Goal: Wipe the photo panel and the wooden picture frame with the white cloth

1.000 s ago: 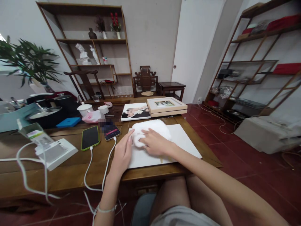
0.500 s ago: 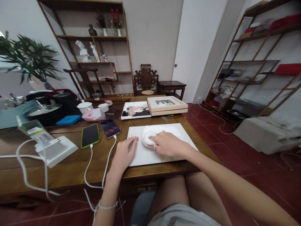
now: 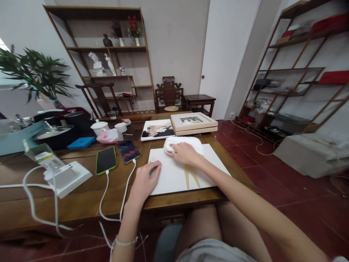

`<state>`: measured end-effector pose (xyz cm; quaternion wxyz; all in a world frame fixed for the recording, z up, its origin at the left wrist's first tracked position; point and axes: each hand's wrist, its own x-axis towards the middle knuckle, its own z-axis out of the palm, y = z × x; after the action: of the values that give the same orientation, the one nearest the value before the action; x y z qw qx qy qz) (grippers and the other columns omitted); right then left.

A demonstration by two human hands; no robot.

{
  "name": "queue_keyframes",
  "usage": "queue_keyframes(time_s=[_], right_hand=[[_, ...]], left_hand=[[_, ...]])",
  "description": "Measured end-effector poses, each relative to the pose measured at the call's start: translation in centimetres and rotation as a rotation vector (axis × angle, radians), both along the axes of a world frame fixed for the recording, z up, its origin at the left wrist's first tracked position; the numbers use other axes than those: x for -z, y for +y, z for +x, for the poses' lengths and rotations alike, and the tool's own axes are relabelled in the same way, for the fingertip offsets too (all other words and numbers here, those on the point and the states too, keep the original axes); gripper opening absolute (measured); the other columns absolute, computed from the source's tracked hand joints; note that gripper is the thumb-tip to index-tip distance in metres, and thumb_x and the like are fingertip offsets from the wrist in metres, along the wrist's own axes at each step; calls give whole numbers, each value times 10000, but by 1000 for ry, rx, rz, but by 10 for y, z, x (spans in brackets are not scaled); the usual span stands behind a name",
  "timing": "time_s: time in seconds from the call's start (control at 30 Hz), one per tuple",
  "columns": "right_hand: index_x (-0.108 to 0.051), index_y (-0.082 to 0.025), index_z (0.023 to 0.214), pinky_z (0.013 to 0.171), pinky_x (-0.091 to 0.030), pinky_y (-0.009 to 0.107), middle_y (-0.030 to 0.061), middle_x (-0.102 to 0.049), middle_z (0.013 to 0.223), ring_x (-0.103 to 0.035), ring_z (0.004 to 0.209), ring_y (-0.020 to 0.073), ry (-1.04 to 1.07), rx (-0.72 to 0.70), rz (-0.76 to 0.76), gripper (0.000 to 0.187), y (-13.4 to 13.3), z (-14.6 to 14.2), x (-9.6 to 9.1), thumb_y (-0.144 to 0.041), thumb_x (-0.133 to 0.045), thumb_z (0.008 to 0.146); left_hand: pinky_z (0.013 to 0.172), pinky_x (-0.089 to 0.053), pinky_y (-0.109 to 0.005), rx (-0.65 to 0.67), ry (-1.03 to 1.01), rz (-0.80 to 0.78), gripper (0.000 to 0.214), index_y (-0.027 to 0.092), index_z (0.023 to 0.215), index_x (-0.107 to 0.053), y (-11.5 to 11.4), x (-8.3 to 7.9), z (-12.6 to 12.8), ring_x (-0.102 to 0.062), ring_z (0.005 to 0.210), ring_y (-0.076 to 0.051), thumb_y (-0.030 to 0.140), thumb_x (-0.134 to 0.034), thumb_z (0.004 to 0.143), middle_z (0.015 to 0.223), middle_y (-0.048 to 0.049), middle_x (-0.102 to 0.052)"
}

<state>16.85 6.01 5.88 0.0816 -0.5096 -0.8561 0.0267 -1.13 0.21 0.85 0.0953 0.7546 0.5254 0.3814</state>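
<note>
A flat white panel (image 3: 169,178) with small dark print near its upper left corner and a tan forked shape (image 3: 193,178) on its face lies on the wooden table (image 3: 174,201). My right hand (image 3: 185,153) is closed on a bunched white cloth (image 3: 196,142), pressing it against the panel's far edge. The cloth covers part of that edge. At the panel's left edge rests my left hand (image 3: 147,178), fingers stretched out and thumb apart, touching the panel with nothing held.
Behind the panel lie a picture print (image 3: 157,130) and stacked wooden frames (image 3: 194,123). To the left are a green-cased phone (image 3: 106,160), a second phone (image 3: 129,150) on a white cable, an open white box (image 3: 68,176) and a blue box (image 3: 81,142).
My right hand has slid the cloth away from me, from the panel's middle to its far edge, uncovering the tan forked shape. My left hand stays at the left edge.
</note>
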Motion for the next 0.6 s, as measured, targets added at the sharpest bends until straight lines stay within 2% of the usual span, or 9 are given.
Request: queue_keyframes(time_s=[0.13, 0.27, 0.37, 0.47, 0.53, 0.6], right_hand=[[-582, -139, 1027, 753, -398, 339, 145, -648, 1034, -581, 923, 266, -23, 89, -2, 317, -4, 58, 3, -228, -304, 903], [-593, -132, 986, 865, -380, 386, 130, -644, 1003, -550, 990, 272, -52, 88, -5, 298, -31, 102, 9, -112, -343, 823], [-601, -168, 955, 979, -325, 423, 111, -623, 1105, -454, 1183, 272, -52, -20, -42, 307, -72, 116, 9, -77, -368, 777], [-605, -203, 897, 1040, -282, 453, 88, -496, 1337, -337, 1302, 265, -12, -109, -125, 253, -116, 121, 3, -118, -388, 798], [-605, -212, 877, 1050, -280, 461, 66, -409, 1420, -313, 1319, 274, 1, -121, -176, 220, -133, 122, -1, -139, -413, 798], [-607, -210, 907, 1037, -301, 462, 73, -409, 1420, -326, 1311, 289, 0, -106, -192, 214, -135, 124, -1, -167, -419, 814]], left_hand=[[877, -496, -348, 19, 11, 16, 222, 191, 885, -684, 1, 1, -1, -670, 932, -224, 284, -492, 825, 960, -68, -728], [900, -488, -367, 15, 33, 38, 214, 184, 912, -676, 3, 4, -1, -655, 962, -225, 263, -500, 820, 1000, -79, -713], [947, -462, -396, 0, 51, 37, 235, 164, 944, -677, 5, 8, -1, -629, 1028, -239, 262, -505, 818, 1067, -102, -691], [964, -452, -407, -6, 59, 25, 252, 155, 959, -680, 6, 9, -1, -618, 1053, -244, 269, -500, 824, 1100, -112, -678], [970, -449, -409, -5, 61, 19, 257, 154, 964, -680, 6, 9, -1, -615, 1060, -245, 272, -499, 826, 1103, -112, -677], [976, -445, -408, -3, 62, 12, 261, 149, 968, -681, 6, 9, -1, -612, 1066, -246, 272, -498, 828, 1105, -115, -676]])
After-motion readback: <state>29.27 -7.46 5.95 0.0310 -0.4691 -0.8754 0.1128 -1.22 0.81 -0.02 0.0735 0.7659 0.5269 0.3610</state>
